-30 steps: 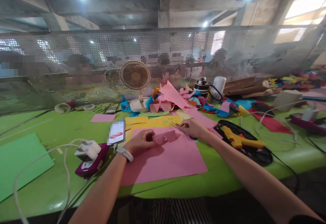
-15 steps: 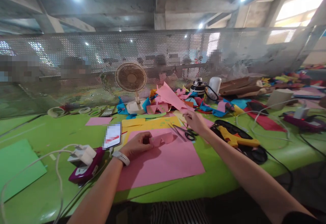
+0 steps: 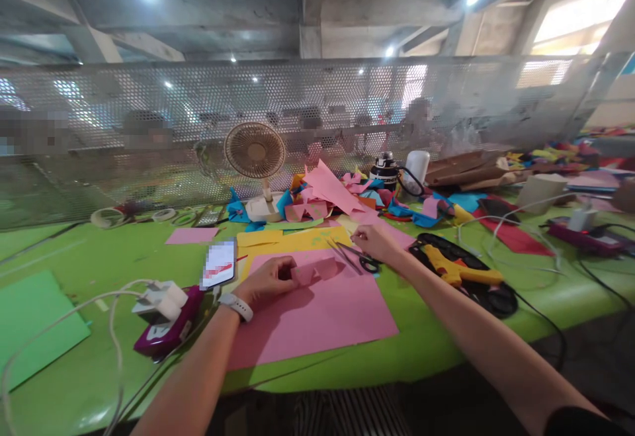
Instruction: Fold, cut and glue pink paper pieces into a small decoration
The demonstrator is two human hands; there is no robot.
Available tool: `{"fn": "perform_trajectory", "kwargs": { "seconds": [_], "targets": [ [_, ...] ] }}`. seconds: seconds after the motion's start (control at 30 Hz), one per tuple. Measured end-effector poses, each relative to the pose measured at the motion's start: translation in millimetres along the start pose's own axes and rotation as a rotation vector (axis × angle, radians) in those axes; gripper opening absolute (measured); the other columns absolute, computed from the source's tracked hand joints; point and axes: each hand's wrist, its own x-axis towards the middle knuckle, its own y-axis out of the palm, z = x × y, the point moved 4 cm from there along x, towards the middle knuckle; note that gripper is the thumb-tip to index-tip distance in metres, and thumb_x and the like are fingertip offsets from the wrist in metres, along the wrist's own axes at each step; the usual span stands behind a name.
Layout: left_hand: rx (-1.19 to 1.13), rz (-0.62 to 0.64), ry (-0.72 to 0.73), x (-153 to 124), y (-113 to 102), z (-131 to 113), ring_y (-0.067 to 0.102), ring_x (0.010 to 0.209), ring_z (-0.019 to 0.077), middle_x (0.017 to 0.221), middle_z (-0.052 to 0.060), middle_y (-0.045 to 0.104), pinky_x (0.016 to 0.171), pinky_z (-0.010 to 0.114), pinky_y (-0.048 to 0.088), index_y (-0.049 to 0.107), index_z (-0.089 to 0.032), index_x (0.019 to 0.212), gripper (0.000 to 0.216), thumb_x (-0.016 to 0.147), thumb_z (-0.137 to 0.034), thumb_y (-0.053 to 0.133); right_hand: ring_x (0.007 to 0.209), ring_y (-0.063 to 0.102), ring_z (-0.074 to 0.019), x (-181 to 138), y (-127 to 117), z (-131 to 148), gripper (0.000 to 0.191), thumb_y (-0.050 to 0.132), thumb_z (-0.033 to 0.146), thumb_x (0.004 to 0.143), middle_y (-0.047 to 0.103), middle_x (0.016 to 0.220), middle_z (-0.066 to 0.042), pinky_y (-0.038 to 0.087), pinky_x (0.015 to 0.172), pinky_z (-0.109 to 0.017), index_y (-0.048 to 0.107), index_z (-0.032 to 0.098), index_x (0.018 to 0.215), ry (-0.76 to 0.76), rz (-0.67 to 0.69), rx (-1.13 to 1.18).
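My left hand (image 3: 268,280), with a white watch band at the wrist, pinches a small folded piece of pink paper (image 3: 317,270). That piece is held over a large pink sheet (image 3: 317,327) lying on the green table. My right hand (image 3: 374,243) hovers just past the far right of the sheet, thumb and fingers pressed together; whatever is between them is too small to make out. Close below it lie black-handled scissors (image 3: 368,264), their metal blades pointing away to the left. Yellow paper (image 3: 292,239) lies behind the pink sheet.
A yellow glue gun (image 3: 459,269) rests in a black tray to the right. At left are a phone (image 3: 219,262) and a purple power strip (image 3: 169,323) with cables. Behind stand a fan (image 3: 255,151), a heap of coloured paper scraps (image 3: 332,191) and a black bottle (image 3: 385,170).
My right hand has moved slightly left and down, nearer the scissors, its fingers still pinched. My left hand and the folded pink paper have stayed put.
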Motion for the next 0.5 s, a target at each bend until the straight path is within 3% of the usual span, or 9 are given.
{"fn": "perform_trajectory", "kwargs": {
  "seconds": [0.33,0.5],
  "targets": [
    [0.007,-0.004,-0.002,0,0,0,0.042,0.062,0.0109,0.067,-0.003,0.045,0.055,0.021,0.031,0.048,-0.016,0.071,0.014,0.064,-0.024,0.056,0.064,0.056,-0.0138,-7,10,14,0.022,0.05,0.031,0.081,0.065,0.068,-0.003,0.03,0.053,-0.022,0.064,0.018,0.071,-0.057,0.131,-0.073],
    [-0.048,0.008,0.01,0,1,5,0.042,0.062,0.0106,0.068,-0.003,0.046,0.055,0.021,0.031,0.049,-0.015,0.073,0.012,0.064,-0.021,0.055,0.064,0.057,-0.0149,-13,14,17,0.026,0.053,0.041,0.08,0.066,0.068,-0.003,0.028,0.051,-0.023,0.062,0.019,0.069,-0.028,0.155,-0.098]
  ]
}}
